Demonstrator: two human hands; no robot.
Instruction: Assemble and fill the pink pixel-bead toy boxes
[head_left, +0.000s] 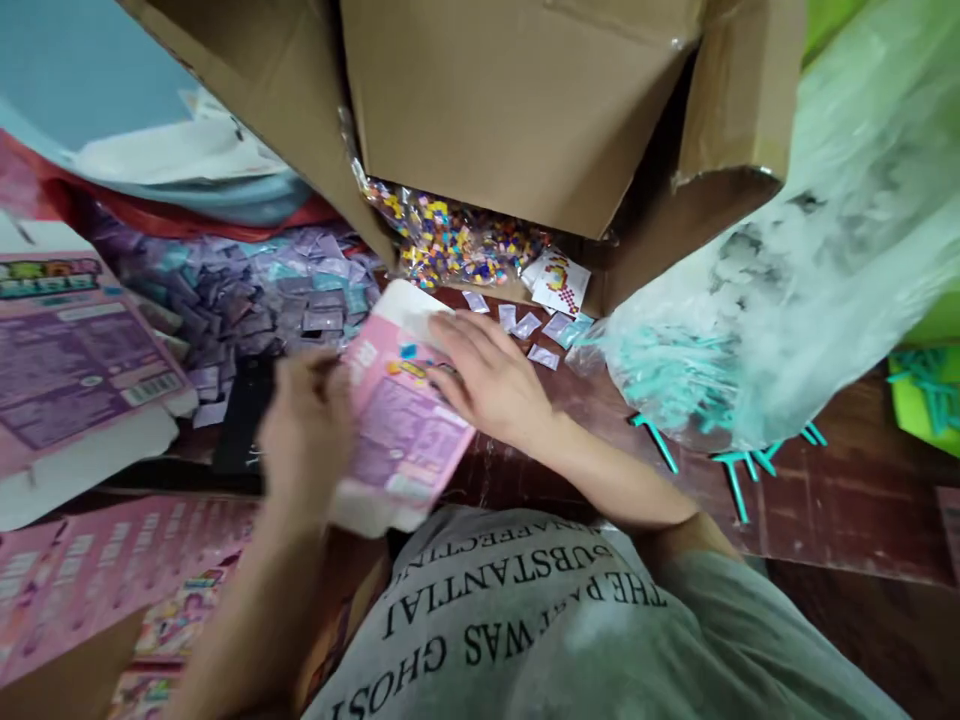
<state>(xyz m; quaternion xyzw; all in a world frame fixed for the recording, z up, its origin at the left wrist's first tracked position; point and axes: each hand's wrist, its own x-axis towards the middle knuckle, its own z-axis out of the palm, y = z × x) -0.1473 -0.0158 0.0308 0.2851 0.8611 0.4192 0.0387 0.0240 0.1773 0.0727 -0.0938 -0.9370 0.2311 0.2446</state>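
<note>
A pink and purple printed carton (405,430) with white end flaps is tilted in front of my body. My right hand (491,380) lies across its upper right part, fingers along the top edge and thumb on the printed face, gripping it. At the carton's left edge is my left hand (307,420), blurred by motion. Its fingers look bent, but whether they pinch the carton cannot be made out. Behind the hands, small lilac and blue sachets (322,300) lie in a heap, and several loose sachets (527,325) lie on the dark red table (577,450).
A large open cardboard box (510,100) holds bags of colourful beads (465,240) and a printed card (561,282). At right, a clear bag (690,380) spills turquoise plastic pieces (735,485). Pink cartons (75,340) stand left; flat pink cartons (112,560) are stacked lower left.
</note>
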